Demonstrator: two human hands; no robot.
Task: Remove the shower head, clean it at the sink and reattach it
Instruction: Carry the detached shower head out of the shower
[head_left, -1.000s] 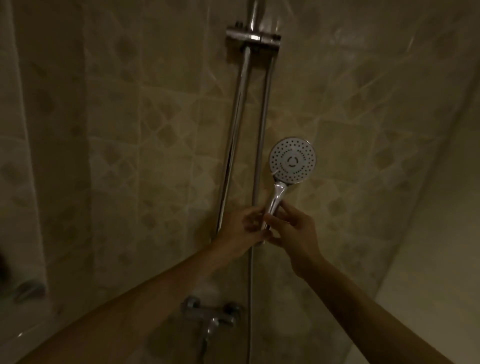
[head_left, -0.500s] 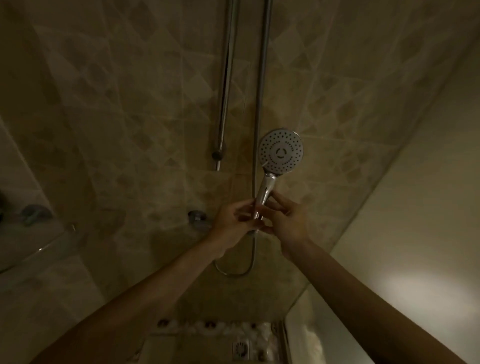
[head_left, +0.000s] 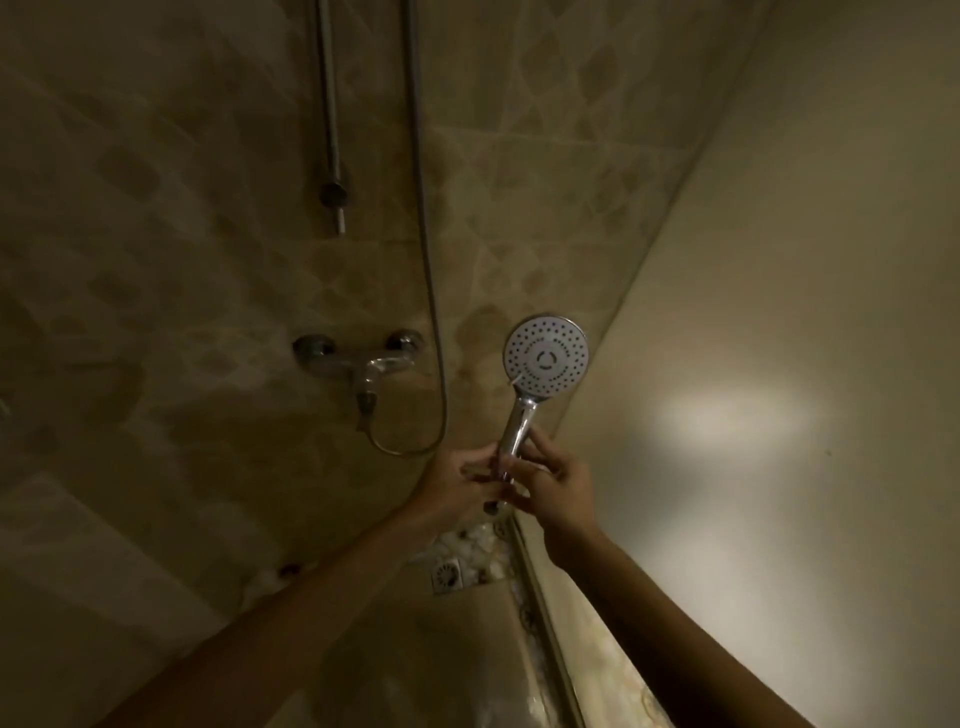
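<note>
The chrome shower head (head_left: 546, 357) has a round white spray face turned toward me, and stands upright off the wall. My right hand (head_left: 553, 480) grips the lower part of its handle (head_left: 515, 428). My left hand (head_left: 460, 480) pinches the bottom of the handle, where the hose joins; that joint is hidden by my fingers. The metal hose (head_left: 426, 249) hangs down the tiled wall and loops to the mixer tap (head_left: 363, 364).
A chrome slide rail (head_left: 328, 104) ends on the tiled wall above the tap. A plain pale wall (head_left: 805, 260) stands on the right. A square floor drain (head_left: 447, 574) sits in the pebble floor below my hands.
The view has tilted down, bringing the tap and floor drain into sight. Both hands hold the shower head as before, now lower, below the rail's end and to the right of the tap.
</note>
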